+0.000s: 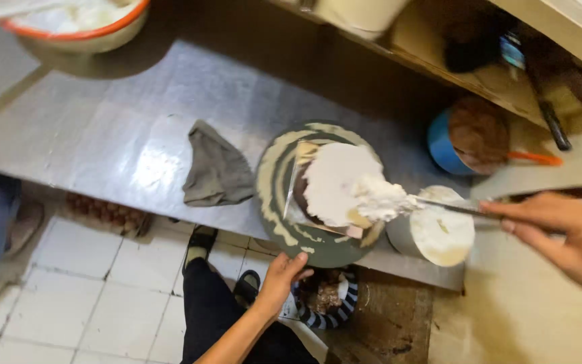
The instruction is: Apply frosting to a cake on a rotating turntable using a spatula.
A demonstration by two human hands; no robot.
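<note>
Cake [335,182] lies between both hands — left [281,273], right [567,232].

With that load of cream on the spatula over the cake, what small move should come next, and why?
Probably lower the spatula in the right hand and press its white cream onto the cake. The lump hangs at the cake's edge, and the left hand grips the turntable rim.
</note>
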